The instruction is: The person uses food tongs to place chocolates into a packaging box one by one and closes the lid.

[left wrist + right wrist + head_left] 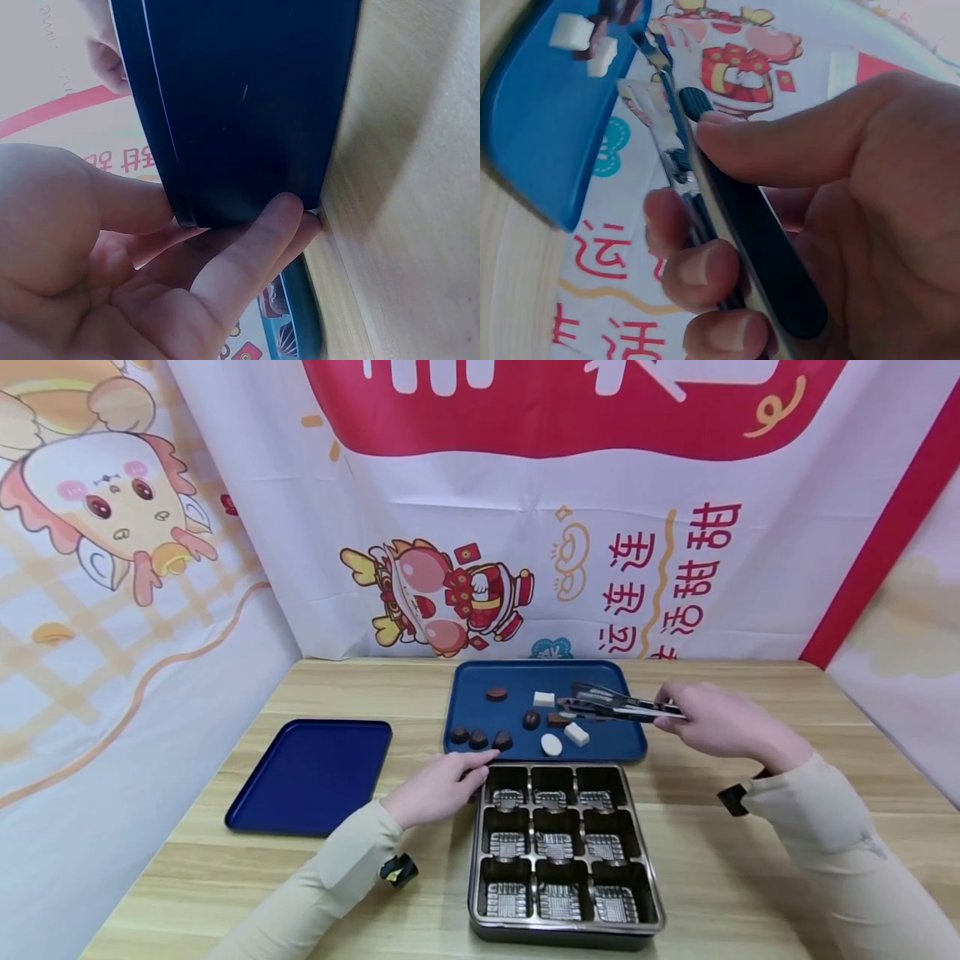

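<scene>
My right hand (716, 722) grips black-handled metal tongs (735, 217), thumb on one arm and fingers curled round the other. The tongs' tips reach over the blue tray (498, 672), close to a brown rectangular chocolate (557, 720). A dark oval chocolate (531, 719), a white oval chocolate (551, 745) and white blocks (577, 734) lie around it. At the far left corner of a nine-compartment box (530, 835), my left hand (438, 787) holds the box's dark side (247, 112) between thumb and fingers. Its index finger points toward the dark chocolates (478, 739).
A darker blue tray (311, 777) lies on the wooden table (420, 914) to the left. Another brown oval chocolate (497, 694) sits near the back of the blue tray. A printed cloth (450, 493) hangs behind the table.
</scene>
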Motion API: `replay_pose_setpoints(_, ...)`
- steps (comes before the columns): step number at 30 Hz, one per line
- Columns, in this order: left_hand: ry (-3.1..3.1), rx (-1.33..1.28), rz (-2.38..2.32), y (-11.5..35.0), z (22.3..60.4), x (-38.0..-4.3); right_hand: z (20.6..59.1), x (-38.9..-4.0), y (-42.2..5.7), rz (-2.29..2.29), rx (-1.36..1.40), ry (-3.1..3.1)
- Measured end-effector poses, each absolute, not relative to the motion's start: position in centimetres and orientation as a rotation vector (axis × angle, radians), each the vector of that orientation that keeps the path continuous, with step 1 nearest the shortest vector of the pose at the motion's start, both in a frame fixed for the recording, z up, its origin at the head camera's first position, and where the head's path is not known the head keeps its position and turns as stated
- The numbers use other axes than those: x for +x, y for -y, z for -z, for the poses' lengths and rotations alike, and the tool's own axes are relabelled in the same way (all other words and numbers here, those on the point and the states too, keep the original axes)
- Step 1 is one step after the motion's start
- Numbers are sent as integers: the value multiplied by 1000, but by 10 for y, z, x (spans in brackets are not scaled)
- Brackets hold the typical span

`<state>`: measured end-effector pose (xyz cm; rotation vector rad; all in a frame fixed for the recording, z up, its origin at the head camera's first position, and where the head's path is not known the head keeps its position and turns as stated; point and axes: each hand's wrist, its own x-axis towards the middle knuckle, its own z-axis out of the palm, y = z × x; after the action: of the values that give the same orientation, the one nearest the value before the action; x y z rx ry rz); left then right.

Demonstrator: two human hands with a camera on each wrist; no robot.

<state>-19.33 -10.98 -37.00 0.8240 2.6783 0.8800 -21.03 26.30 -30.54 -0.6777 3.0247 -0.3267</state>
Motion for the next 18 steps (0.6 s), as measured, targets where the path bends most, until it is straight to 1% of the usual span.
replay_pose_setpoints(5, -2678, 823, -885, 110, 370, -193, 303, -204, -258, 222, -676, -3014)
replay_pose_setpoints(18, -2675, 832, -898, 109, 370, -194, 309, -201, -254, 148, -709, -3003)
